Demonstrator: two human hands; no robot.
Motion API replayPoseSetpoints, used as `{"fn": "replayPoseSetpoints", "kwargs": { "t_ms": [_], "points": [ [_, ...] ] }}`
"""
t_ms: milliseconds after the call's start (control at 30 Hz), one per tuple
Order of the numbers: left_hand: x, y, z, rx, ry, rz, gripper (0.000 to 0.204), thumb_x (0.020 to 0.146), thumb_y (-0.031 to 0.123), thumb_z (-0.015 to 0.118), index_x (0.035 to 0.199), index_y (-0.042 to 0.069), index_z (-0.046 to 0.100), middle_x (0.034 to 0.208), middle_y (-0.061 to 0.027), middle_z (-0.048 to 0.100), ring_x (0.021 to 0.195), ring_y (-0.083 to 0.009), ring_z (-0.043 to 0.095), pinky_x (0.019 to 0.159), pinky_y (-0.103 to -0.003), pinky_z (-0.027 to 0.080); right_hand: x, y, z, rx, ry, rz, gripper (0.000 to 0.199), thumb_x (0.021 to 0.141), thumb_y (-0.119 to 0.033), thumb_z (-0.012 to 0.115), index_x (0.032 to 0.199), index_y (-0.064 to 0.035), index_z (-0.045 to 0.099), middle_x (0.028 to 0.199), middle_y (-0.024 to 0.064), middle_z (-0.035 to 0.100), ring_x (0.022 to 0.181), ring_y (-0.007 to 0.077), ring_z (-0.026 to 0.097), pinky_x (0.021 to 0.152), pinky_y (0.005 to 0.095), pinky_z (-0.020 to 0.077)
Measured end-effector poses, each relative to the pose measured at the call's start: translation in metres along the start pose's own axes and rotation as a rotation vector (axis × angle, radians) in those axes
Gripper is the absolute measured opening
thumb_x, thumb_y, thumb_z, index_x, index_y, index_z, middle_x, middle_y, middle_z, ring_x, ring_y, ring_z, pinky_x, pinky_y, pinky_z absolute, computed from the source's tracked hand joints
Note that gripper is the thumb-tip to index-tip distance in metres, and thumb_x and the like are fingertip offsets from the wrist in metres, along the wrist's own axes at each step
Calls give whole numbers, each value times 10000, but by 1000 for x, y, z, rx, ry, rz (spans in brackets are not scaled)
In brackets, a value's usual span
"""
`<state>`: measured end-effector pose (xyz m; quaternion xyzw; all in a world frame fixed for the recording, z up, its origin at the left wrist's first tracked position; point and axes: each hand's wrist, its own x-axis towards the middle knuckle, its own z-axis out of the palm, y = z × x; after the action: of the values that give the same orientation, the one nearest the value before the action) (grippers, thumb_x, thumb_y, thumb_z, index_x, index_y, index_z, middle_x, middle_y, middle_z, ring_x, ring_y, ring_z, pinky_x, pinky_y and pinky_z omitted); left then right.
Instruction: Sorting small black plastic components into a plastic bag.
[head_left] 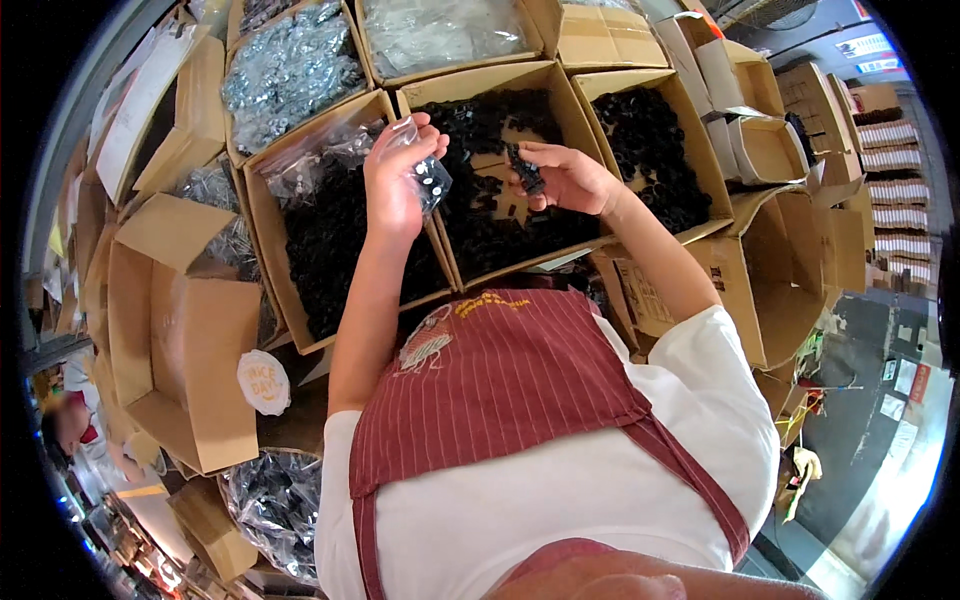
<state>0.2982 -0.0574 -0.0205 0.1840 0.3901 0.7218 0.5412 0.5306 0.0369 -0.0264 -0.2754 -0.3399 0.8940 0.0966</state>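
Observation:
My left hand (399,180) is closed on a small clear plastic bag (431,184) with black and white pieces inside. A few small black parts (524,171) are pinched between the thumb and fingers of my right hand (573,178); their exact kind is too small to tell. Both hands are raised over a cardboard box (455,262) of loose black parts, where patches of bare cardboard show in the middle. Beside it on the left, under my left forearm, another box (272,262) holds more black parts with clear bags at its far end.
A third box of black parts (655,150) stands to the right. Behind are boxes of clear-bagged pieces (295,75) and clear plastic bags (440,35). Open cardboard cartons (200,340) crowd the left, with a bag of dark parts (275,505) below. Another person (75,425) is at the far left.

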Motion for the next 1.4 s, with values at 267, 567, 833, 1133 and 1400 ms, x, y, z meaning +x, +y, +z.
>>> {"fn": "replayPoseSetpoints", "kwargs": {
  "t_ms": [267,567,833,1133,1400],
  "points": [
    [-1,-7,1,98,-18,-11,315,818,5,671,1113,-78,599,951,-115,641,912,-238,647,892,-367,515,-5,-8,10,-45,5,-98,234,993,-260,592,1079,-43,590,901,15,601,697,87,564,550,238,439],
    [-9,-10,11,410,-84,47,288,802,42,717,1077,10,638,953,-73,655,937,-186,637,884,-325,490,4,-2,2,-640,437,-306,284,932,-219,669,1129,-15,674,816,-1,640,613,53,563,504,218,425],
    [-6,-15,9,423,-60,81,313,803,75,712,1095,-9,636,920,-77,667,924,-209,651,911,-348,459,-4,-17,0,-462,198,42,435,1023,-373,516,1247,-10,597,879,24,654,606,94,525,534,237,429],
    [-8,-13,10,425,-80,56,293,817,25,704,1100,13,631,964,-94,665,963,-197,648,901,-329,496,-19,-27,26,-173,71,-69,395,1006,-209,552,1339,2,532,1146,92,630,812,134,560,670,248,496],
    [-13,-17,13,445,-341,-115,360,807,41,731,1134,22,583,1003,-80,671,981,-183,647,903,-310,497,-28,-39,65,-354,116,-267,325,915,-67,632,1236,-17,607,1004,71,664,669,80,552,499,203,420]
  ]
}}
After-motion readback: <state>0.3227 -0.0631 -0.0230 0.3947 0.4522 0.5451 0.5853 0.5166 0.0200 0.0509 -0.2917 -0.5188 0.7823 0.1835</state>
